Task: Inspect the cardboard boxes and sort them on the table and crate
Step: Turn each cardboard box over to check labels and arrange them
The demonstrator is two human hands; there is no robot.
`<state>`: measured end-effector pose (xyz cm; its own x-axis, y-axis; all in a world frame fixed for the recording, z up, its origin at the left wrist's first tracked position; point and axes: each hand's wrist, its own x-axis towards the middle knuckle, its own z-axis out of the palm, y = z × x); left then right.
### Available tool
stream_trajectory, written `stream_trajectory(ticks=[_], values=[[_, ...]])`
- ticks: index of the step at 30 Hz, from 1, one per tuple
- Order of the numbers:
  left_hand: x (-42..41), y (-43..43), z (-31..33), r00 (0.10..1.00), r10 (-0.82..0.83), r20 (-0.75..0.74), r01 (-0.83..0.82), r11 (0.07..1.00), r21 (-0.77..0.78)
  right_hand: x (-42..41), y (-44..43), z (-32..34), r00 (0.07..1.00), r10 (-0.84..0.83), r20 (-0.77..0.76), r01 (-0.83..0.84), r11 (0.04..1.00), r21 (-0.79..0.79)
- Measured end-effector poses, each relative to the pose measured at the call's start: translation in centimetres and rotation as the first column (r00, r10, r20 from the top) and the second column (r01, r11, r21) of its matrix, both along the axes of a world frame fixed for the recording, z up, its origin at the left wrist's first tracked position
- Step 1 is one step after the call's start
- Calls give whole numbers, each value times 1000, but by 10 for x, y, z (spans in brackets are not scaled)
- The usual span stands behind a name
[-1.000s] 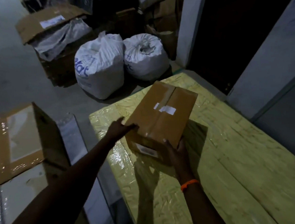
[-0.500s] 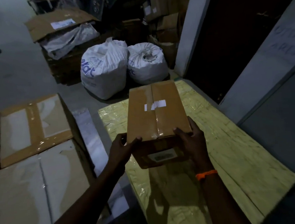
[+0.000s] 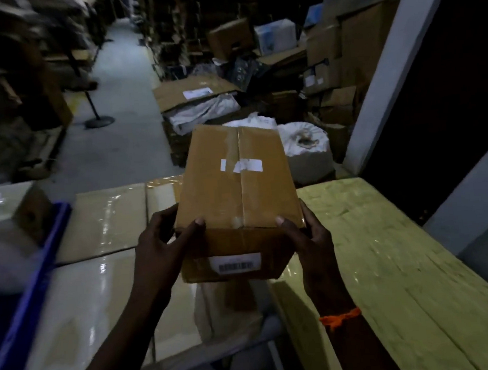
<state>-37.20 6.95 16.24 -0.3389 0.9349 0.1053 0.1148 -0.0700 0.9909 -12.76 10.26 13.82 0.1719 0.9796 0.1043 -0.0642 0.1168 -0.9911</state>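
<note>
Dim warehouse aisle: left hand (image 3: 160, 249) and right hand (image 3: 308, 238) grip a taped cardboard box (image 3: 231, 191) by its near end, beside the yellow tabletop (image 3: 403, 260); its unsupported far end could tip down and slip free

cardboard box (image 3: 237, 191): plain brown, glossy clear tape down the seam. Top stickers (image 3: 247, 165): white, blank. Barcode label (image 3: 236, 263): white with black bars. Tabletop (image 3: 387, 246): pale yellow-green, mottled under shiny wrap. Crate (image 3: 38, 259): blue. Flat cartons (image 3: 105, 219): tan, shiny tan tape bands. Wristband (image 3: 339, 319): orange. Sack (image 3: 307, 147): white. Floor (image 3: 123, 77): grey.
</note>
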Motion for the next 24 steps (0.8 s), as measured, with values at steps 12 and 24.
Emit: stream_trajectory(ticks=[12,24], values=[[-111,-142,-64,933,349,91,-339,935,-108,-146,-61,-42,940,319,123,-317,948,-36],[-147,-128,-52,872,305,383,-207,939,-275,-119,-10,-39,893,417,-168,-449,848,-280]])
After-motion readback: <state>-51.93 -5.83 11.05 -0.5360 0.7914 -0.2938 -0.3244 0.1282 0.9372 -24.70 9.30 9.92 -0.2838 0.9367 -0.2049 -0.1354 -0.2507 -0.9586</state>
